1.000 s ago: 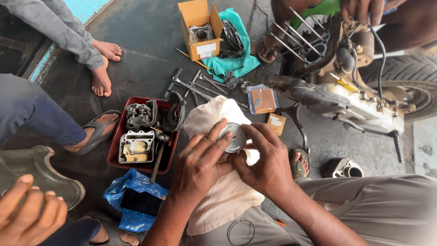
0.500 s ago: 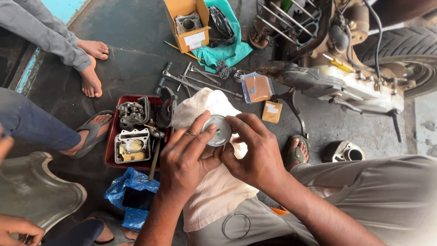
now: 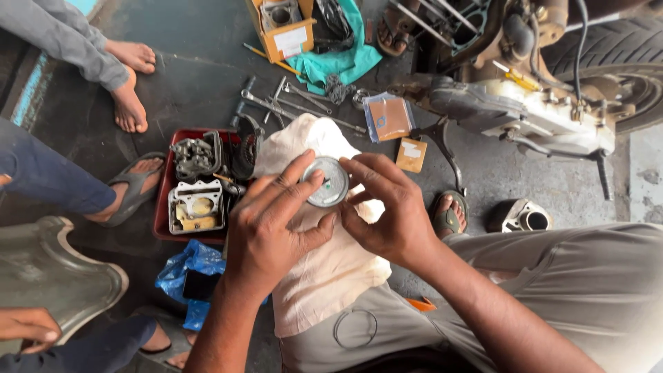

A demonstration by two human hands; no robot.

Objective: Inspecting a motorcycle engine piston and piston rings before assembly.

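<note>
Both hands grip a round metal piston [image 3: 327,182] over the pale cloth [image 3: 324,276] on the lap, left hand [image 3: 273,224] cradling, right hand [image 3: 387,207] pinching its rim; looks like mid-inspection or fitting, next move likely needs careful finger control.

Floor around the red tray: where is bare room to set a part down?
Bare floor lies above the red tray, between the bare feet and the wrenches. More lies right of the sandalled foot, under the engine. Crowded: the tray, the cloth beneath left hand and right hand.
</note>
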